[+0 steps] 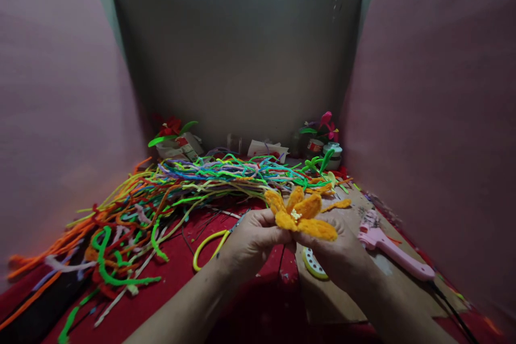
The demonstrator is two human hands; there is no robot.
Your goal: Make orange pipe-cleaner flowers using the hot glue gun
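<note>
An orange pipe-cleaner flower with a pale yellow beaded-looking centre is held up between both hands. My left hand pinches it at the base from the left, fingers closed. From the right, my right hand grips beneath the petals, which cover part of its fingers. A thin dark stem seems to hang below the flower. Just left of my left hand lie scissors with yellow handles, partly hidden by it. Under my right hand shows a yellow-rimmed piece with dark dots.
A heap of coloured pipe cleaners spreads across the back and left of the red cloth. A pink glue gun with a black cord rests on the cardboard at right. Potted craft flowers stand at the back, between pink side walls.
</note>
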